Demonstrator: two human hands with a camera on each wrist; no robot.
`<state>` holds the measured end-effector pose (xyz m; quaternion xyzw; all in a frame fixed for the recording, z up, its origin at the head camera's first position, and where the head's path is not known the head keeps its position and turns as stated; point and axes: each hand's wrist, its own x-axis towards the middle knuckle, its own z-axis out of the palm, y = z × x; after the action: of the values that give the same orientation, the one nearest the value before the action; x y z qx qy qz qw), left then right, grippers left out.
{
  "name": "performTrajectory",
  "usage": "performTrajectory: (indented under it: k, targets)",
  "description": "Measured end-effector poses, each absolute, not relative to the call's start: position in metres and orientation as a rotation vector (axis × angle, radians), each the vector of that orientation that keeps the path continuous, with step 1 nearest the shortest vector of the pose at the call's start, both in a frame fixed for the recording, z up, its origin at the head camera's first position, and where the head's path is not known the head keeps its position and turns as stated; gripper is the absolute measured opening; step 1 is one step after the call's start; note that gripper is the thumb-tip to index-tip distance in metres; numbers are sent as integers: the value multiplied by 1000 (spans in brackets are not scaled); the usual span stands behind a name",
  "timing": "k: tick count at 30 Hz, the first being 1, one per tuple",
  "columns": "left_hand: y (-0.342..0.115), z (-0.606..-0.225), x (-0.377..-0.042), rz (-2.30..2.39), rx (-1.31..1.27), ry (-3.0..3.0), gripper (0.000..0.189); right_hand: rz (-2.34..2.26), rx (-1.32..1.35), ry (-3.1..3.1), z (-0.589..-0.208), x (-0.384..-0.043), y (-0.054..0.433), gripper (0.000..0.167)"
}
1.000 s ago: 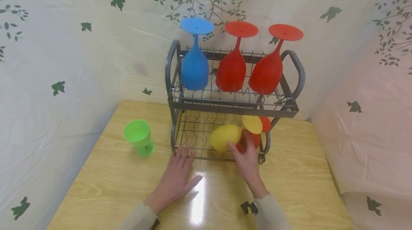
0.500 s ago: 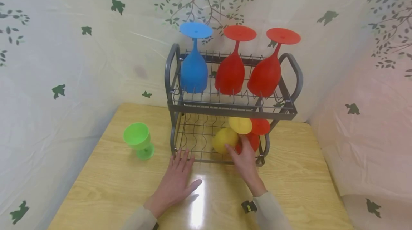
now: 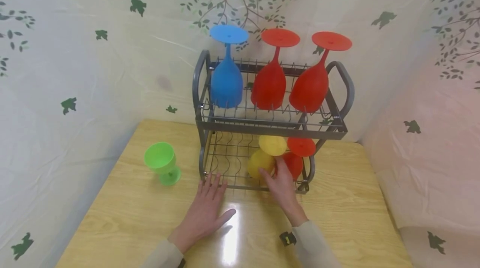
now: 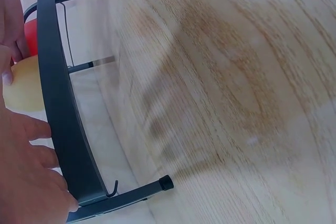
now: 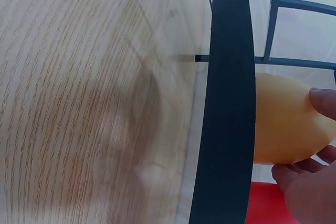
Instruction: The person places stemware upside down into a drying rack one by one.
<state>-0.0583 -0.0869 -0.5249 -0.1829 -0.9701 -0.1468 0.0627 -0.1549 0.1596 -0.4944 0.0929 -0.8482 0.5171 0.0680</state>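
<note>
In the head view a yellow goblet [image 3: 260, 164] stands upside down on the lower tier of a dark dish rack [image 3: 271, 128], its round foot [image 3: 272, 145] uppermost. My right hand [image 3: 282, 182] grips its bowl, thumb on the near left and fingers on the right; the right wrist view shows them curled about the yellow bowl [image 5: 294, 119]. Just right of it is an inverted red goblet [image 3: 293, 166]. With fingers spread and straight, my left hand [image 3: 202, 207] rests at the rack's lower front edge. In the left wrist view its fingertips touch the dark front bar [image 4: 65, 108].
One blue goblet [image 3: 226, 84] and two red goblets, one in the middle [image 3: 269, 86] and one at right [image 3: 309, 86], stand inverted on the upper tier. A green cup [image 3: 161, 159] stands upright on the wooden table [image 3: 123, 218], left of the rack. Patterned sheeting surrounds the table.
The yellow goblet has turned from tilted right to nearly upright, its foot shifting left and uncovering the red goblet's foot. My right hand has moved slightly left with it; my left hand has stayed put.
</note>
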Motion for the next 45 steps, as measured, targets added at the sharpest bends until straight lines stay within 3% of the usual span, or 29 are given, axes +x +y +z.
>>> performTrajectory:
  k: [33, 45]
  targets:
    - [-85, -525, -58, -468, -532, -2922, 83, 1508, 312, -2585, -496, -157, 154, 69]
    - [-84, -523, -58, -477, -522, -2929, 81, 1523, 306, -2479, -491, -136, 164, 67]
